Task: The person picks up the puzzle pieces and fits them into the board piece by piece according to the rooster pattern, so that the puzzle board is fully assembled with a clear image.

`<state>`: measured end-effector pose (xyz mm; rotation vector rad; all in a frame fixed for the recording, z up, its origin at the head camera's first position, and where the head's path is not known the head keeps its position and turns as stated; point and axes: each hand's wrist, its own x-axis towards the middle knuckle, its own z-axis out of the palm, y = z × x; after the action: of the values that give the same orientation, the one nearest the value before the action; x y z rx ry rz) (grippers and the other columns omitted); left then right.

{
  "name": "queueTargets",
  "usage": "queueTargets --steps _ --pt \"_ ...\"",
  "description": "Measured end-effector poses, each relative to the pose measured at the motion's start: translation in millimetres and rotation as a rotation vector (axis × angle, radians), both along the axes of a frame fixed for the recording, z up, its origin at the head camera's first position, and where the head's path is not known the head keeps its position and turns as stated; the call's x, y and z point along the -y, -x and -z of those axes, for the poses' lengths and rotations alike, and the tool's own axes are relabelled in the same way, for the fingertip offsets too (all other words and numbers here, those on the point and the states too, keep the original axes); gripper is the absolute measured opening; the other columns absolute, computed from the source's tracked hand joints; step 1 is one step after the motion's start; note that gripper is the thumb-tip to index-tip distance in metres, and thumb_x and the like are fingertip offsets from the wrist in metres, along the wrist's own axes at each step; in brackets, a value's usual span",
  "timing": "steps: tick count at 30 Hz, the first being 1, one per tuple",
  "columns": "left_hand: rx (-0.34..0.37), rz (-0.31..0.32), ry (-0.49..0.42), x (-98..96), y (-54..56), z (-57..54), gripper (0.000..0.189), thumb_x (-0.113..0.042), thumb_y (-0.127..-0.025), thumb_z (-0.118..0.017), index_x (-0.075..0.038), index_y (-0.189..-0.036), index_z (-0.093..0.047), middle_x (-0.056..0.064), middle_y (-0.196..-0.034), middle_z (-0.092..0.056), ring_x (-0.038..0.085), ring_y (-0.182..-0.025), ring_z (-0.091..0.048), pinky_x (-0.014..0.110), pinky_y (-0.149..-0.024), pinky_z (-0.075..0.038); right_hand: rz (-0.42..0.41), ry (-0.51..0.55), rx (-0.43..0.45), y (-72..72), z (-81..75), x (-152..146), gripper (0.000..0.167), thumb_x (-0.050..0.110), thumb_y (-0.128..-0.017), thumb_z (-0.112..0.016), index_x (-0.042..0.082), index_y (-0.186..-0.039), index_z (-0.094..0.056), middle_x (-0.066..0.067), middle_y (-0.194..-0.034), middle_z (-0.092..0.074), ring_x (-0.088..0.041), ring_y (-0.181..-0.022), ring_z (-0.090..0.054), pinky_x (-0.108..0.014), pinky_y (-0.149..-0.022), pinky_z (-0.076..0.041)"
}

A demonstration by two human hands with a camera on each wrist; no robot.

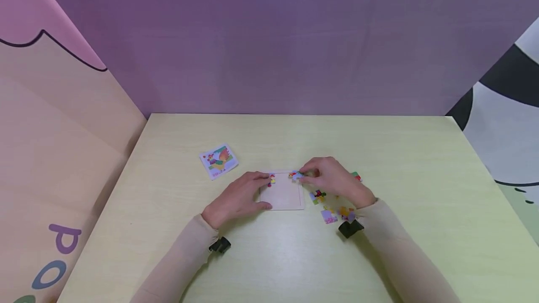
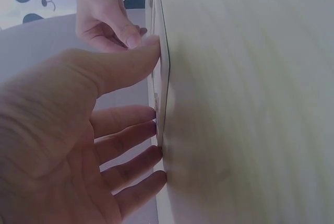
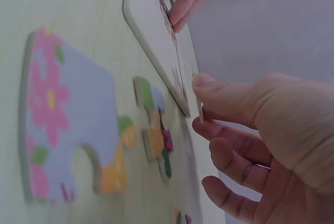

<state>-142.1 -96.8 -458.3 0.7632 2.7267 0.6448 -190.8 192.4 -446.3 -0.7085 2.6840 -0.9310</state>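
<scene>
A pale square puzzle board [image 1: 281,198] lies between the hands, with one small colourful puzzle piece [image 1: 272,181] at its upper left. My left hand [image 1: 243,195] rests along the board's left side, fingertips at that piece and thumb [image 2: 133,62] at the near edge. The fingers are extended and spread from the thumb. Over the board's upper right corner, my right hand [image 1: 330,177] pinches a light blue puzzle piece [image 1: 295,176] between thumb and index finger. The right wrist view shows this piece [image 3: 198,101] nearly edge-on, its picture hidden.
Loose puzzle pieces lie right of the board, among them a lilac one with pink flowers [image 3: 78,93] and a green and orange one [image 3: 155,132]. A picture card [image 1: 219,161] lies at the back left of the table [image 1: 168,209]. A purple wall [image 1: 269,41] stands behind.
</scene>
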Motion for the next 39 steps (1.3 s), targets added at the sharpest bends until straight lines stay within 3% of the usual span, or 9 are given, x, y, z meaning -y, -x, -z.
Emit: queueTargets --steps 14,23,39 --pt "-0.002 0.005 -0.015 2.2 0.1 -0.4 0.072 -0.035 -0.094 -0.083 -0.004 -0.154 -0.057 0.011 -0.16 -0.054 0.031 -0.15 -0.047 0.046 -0.126 -0.04 -0.05 -0.012 -0.037 -0.4 3.6 22 0.025 0.021 -0.096 -0.081 0.006 -0.115 -0.083 -0.007 -0.115 -0.079 -0.01 -0.076 -0.058 -0.025 -0.069 -0.05" --pt "0.012 0.006 -0.027 2.7 -1.2 0.0 0.072 -0.036 -0.094 -0.083 -0.005 -0.153 -0.057 0.011 -0.159 -0.054 0.032 -0.15 -0.047 0.049 -0.125 -0.041 -0.078 -0.021 -0.082 -0.7 10.0 36 0.024 0.021 -0.095 -0.082 0.006 -0.114 -0.083 -0.005 -0.112 -0.08 -0.015 -0.094 -0.07 -0.029 -0.08 -0.055" --pt "-0.014 0.027 -0.006 3.4 0.0 -2.3 0.072 -0.038 -0.094 -0.083 -0.008 -0.154 -0.057 0.008 -0.153 -0.058 0.029 -0.144 -0.049 0.047 -0.122 -0.043 -0.085 -0.106 -0.121 -4.0 3.3 54 0.025 0.019 -0.095 -0.082 0.004 -0.116 -0.082 -0.006 -0.112 -0.077 -0.015 -0.088 -0.065 -0.031 -0.083 -0.055"
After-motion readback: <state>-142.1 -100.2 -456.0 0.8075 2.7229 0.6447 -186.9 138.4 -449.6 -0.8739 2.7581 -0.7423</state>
